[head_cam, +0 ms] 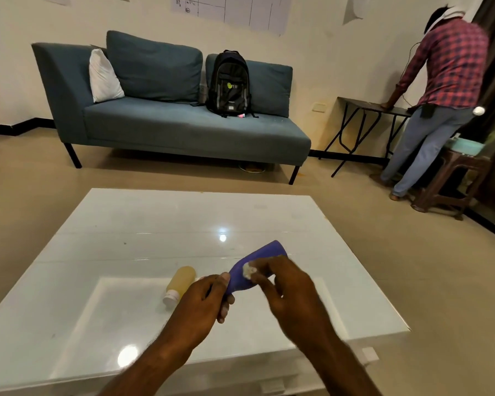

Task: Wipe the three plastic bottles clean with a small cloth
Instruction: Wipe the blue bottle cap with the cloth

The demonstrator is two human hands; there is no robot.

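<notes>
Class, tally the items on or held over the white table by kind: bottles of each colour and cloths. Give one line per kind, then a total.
Purple bottle: 1
Yellow bottle: 1
Small cloth: 1
Total: 3
A third bottle is not in view.

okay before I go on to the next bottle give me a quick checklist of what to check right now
1. Purple bottle gripped firmly by the left hand: ok.
2. Cloth pressed on the bottle by the right hand: ok.
3. Purple bottle wiped all round: cannot tell.
4. Yellow bottle within reach, lying on the table: ok.
5. Third bottle in sight: not ok, only two visible.
</notes>
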